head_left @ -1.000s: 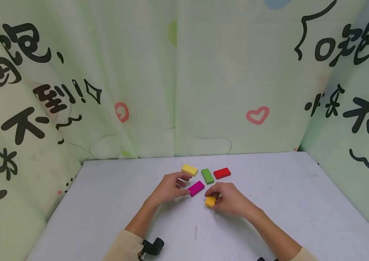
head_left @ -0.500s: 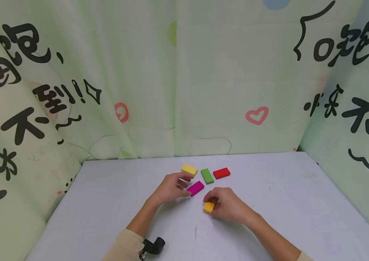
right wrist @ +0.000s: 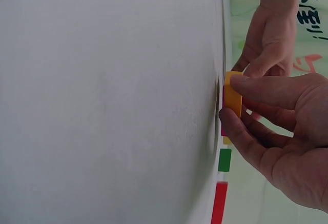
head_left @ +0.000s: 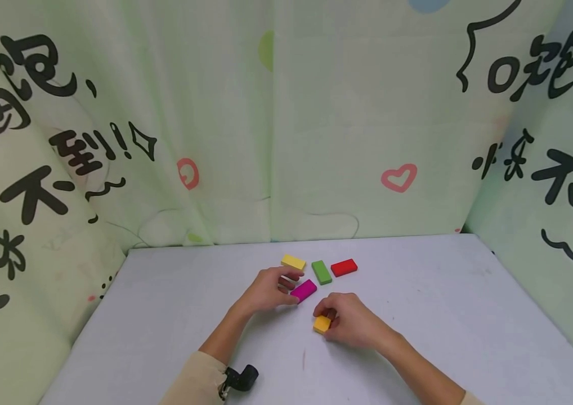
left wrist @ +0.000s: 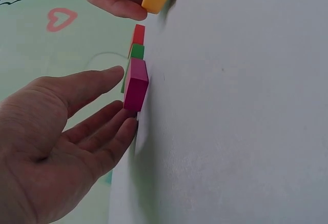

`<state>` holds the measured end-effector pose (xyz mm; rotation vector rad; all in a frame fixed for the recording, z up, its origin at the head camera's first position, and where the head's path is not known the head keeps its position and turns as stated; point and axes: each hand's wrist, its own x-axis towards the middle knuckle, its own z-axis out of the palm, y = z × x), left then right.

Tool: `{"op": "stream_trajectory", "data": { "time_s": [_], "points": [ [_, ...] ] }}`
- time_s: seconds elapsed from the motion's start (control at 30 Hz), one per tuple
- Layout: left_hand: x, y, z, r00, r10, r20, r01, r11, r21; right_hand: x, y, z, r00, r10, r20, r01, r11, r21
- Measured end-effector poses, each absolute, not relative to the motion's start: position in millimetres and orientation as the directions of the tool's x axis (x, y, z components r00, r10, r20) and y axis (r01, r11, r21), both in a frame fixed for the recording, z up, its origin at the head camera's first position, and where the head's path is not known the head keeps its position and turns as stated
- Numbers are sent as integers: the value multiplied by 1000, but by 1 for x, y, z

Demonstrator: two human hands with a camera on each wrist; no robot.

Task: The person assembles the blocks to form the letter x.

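In the head view my right hand (head_left: 354, 322) pinches an orange-yellow block (head_left: 322, 324) between thumb and fingers, low over the white table. The right wrist view shows the thumb on one side of that block (right wrist: 233, 97) and a fingertip at its lower end. My left hand (head_left: 269, 289) is beside a magenta block (head_left: 304, 290), its thumb and fingers spread apart around the block's near end. In the left wrist view, the thumb and fingertips are right at the edge of the magenta block (left wrist: 136, 86), with the fingers loosely extended.
Behind the hands lie a yellow block (head_left: 294, 262), a green block (head_left: 321, 272) and a red block (head_left: 344, 268) on the white table (head_left: 418, 315). A pale green printed curtain (head_left: 337, 112) encloses the back and sides.
My right hand has drawn the orange-yellow block toward me and slightly left, away from the magenta block. The left hand has barely shifted to the right; the other blocks stay put.
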<state>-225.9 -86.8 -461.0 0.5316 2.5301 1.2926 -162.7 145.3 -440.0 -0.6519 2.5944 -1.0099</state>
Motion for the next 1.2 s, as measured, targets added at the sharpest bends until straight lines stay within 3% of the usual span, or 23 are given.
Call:
{"op": "stream_trajectory", "data": {
  "time_s": [1.2],
  "points": [
    [-232, -74, -456, -874, 474, -105, 236, 603, 762, -149, 134, -442, -829, -553, -90, -352, 640, -683]
  ]
}}
